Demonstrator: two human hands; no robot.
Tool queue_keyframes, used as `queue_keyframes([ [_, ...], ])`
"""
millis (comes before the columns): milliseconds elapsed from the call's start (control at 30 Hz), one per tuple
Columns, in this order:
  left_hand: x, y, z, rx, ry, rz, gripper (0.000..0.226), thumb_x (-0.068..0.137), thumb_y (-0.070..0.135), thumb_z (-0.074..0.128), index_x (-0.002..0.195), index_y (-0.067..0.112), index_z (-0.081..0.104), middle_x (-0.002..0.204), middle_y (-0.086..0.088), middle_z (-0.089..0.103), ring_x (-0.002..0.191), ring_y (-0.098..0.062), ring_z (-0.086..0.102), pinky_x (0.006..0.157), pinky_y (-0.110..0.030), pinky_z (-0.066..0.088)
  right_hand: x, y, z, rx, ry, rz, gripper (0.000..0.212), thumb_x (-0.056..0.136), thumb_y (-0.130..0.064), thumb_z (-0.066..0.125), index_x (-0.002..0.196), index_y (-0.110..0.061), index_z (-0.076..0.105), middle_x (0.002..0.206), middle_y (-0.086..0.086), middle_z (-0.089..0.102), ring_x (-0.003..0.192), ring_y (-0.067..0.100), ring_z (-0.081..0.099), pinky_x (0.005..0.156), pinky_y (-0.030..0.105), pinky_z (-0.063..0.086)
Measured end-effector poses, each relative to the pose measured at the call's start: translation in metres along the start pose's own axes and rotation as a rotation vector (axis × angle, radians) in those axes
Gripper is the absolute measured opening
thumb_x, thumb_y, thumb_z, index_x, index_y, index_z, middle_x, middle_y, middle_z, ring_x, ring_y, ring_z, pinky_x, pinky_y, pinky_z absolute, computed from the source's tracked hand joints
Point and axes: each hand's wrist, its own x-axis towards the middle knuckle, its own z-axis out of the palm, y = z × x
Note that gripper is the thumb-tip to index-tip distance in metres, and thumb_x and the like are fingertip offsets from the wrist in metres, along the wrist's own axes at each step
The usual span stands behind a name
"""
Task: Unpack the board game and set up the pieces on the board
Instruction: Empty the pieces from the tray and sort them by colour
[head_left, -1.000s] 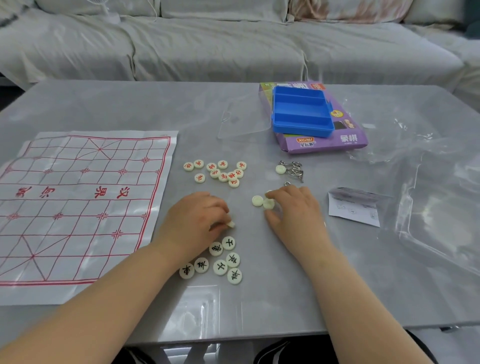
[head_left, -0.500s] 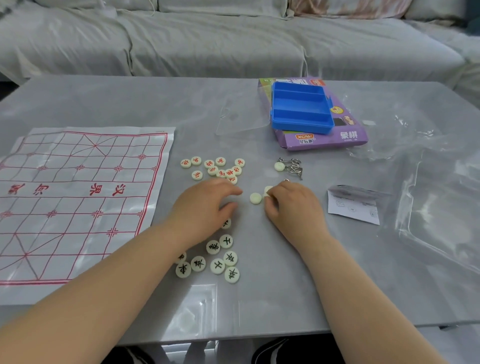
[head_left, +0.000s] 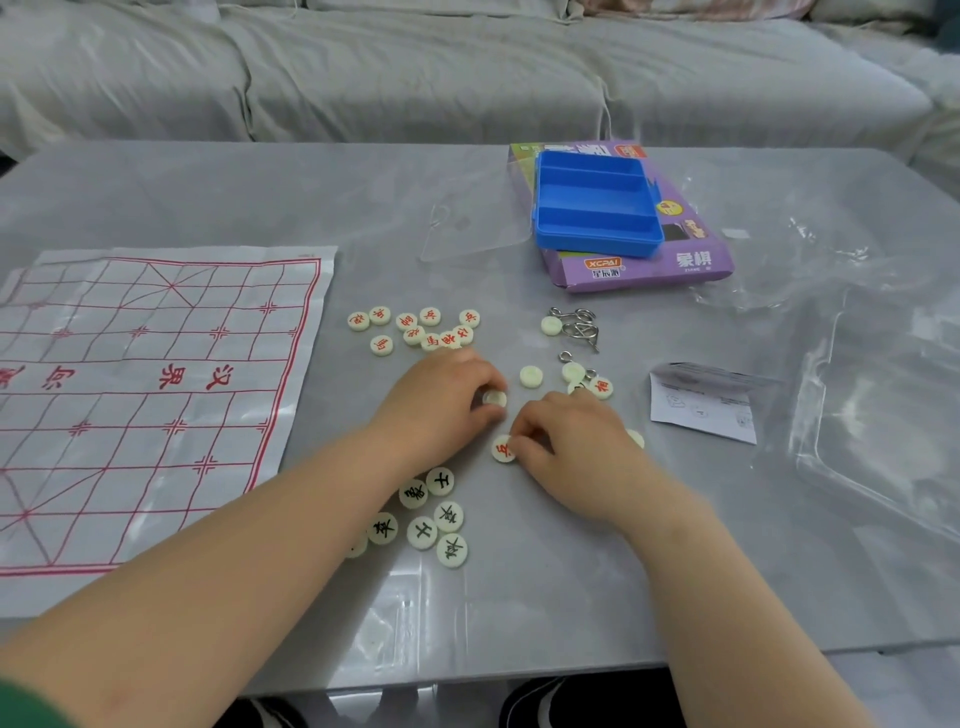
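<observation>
Both hands held pieces low over the grey table (head_left: 519, 597), right of the thin white sheet board with its red grid (head_left: 156, 395): the left hand (head_left: 436, 410) pinched a small round cream plastic disc with a blank face (head_left: 494, 399), and the right hand (head_left: 576, 457) seemingly nipped a like disc marked in red (head_left: 502, 448). The discs looked light, stiff and smooth, so likely slippery and best taken at opposite rim edges; the board seemed flimsy and prone to slide

One board (head_left: 156, 415), one tray (head_left: 597, 243), one box (head_left: 647, 273)

Your left hand (head_left: 441, 402) pinches a blank piece (head_left: 494, 399), your right hand (head_left: 576, 449) a red-marked piece (head_left: 502, 448), both palms down.
</observation>
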Motion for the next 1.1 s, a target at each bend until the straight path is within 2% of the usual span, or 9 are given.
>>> queue_keyframes([
  [267, -0.018, -0.010, -0.006, -0.128, 0.072, -0.036, 0.022, 0.083, 0.017, 0.062, 0.104, 0.014, 0.063, 0.095, 0.006, 0.055, 0.090, -0.010, 0.051, 0.076, -0.015, 0.037, -0.001, 0.000, 0.006, 0.070, 0.150, 0.014, 0.028, 0.090, -0.034, 0.049, 0.113, -0.018, 0.053, 0.108, -0.001, 0.056, 0.105, 0.020, 0.045, 0.085, 0.026, 0.028],
  [367, -0.028, -0.014, -0.010, -0.409, 0.163, -0.141, 0.021, 0.083, 0.014, 0.062, 0.104, 0.019, 0.063, 0.083, 0.016, 0.053, 0.073, 0.005, 0.052, 0.069, 0.000, 0.036, -0.005, -0.003, 0.009, 0.083, 0.152, -0.022, 0.033, 0.087, -0.039, 0.053, 0.114, -0.020, 0.055, 0.109, -0.001, 0.053, 0.105, 0.019, 0.044, 0.090, 0.026, 0.028],
  [467, -0.035, -0.017, -0.017, -0.695, 0.212, -0.286, 0.024, 0.087, 0.013, 0.057, 0.105, 0.029, 0.056, 0.079, 0.012, 0.056, 0.069, 0.004, 0.054, 0.063, 0.001, 0.038, -0.004, -0.005, 0.011, 0.089, 0.174, -0.043, 0.035, 0.086, -0.042, 0.053, 0.111, -0.018, 0.059, 0.107, 0.001, 0.054, 0.103, 0.022, 0.046, 0.088, 0.028, 0.030],
  [667, -0.029, -0.028, -0.024, -0.343, 0.199, -0.372, 0.021, 0.090, 0.016, 0.052, 0.107, 0.015, 0.065, 0.090, 0.008, 0.060, 0.074, 0.001, 0.049, 0.059, 0.003, 0.033, -0.003, -0.009, 0.016, 0.075, 0.188, -0.058, 0.035, 0.076, -0.037, 0.047, 0.093, -0.016, 0.070, 0.088, 0.006, 0.061, 0.084, 0.027, 0.053, 0.073, 0.028, 0.031],
  [767, -0.022, -0.028, -0.024, -0.202, 0.157, -0.377, 0.024, 0.092, 0.015, 0.048, 0.111, 0.014, 0.063, 0.112, -0.001, 0.062, 0.097, -0.012, 0.053, 0.070, -0.007, 0.031, -0.002, -0.008, 0.019, 0.037, 0.240, -0.045, 0.019, 0.070, -0.030, 0.058, 0.076, -0.018, 0.071, 0.070, 0.002, 0.061, 0.063, 0.025, 0.057, 0.059, 0.028, 0.036],
  [833, -0.021, -0.028, -0.023, -0.138, 0.165, -0.370, 0.025, 0.093, 0.017, 0.046, 0.114, 0.015, 0.061, 0.116, -0.002, 0.060, 0.104, -0.016, 0.053, 0.075, -0.013, 0.030, -0.001, -0.008, 0.021, 0.046, 0.273, -0.048, 0.021, 0.072, -0.032, 0.055, 0.075, -0.018, 0.070, 0.067, 0.000, 0.060, 0.059, 0.023, 0.058, 0.054, 0.029, 0.040],
  [933, -0.025, -0.029, -0.023, -0.152, 0.215, -0.320, 0.023, 0.092, 0.018, 0.047, 0.109, 0.015, 0.063, 0.104, -0.001, 0.060, 0.088, -0.012, 0.050, 0.063, -0.011, 0.031, 0.000, -0.007, 0.022, 0.040, 0.287, -0.095, 0.031, 0.072, -0.034, 0.043, 0.078, -0.017, 0.068, 0.068, -0.001, 0.061, 0.059, 0.023, 0.059, 0.054, 0.031, 0.047],
  [1033, -0.032, -0.029, -0.022, -0.162, 0.100, -0.206, 0.020, 0.086, 0.023, 0.058, 0.103, 0.017, 0.065, 0.088, 0.013, 0.054, 0.080, -0.003, 0.046, 0.066, -0.004, 0.034, 0.001, -0.007, 0.025, 0.053, 0.285, -0.104, 0.031, 0.070, -0.034, 0.042, 0.076, -0.017, 0.067, 0.069, -0.001, 0.062, 0.060, 0.023, 0.059, 0.056, 0.028, 0.046],
  [1100, -0.033, -0.030, -0.022, -0.120, 0.008, -0.167, 0.024, 0.083, 0.025, 0.062, 0.106, 0.018, 0.065, 0.083, 0.019, 0.046, 0.084, -0.003, 0.045, 0.070, -0.009, 0.035, 0.003, -0.007, 0.026, 0.059, 0.287, -0.111, 0.031, 0.071, -0.034, 0.042, 0.076, -0.017, 0.068, 0.069, -0.001, 0.061, 0.060, 0.023, 0.058, 0.056, 0.029, 0.045],
])
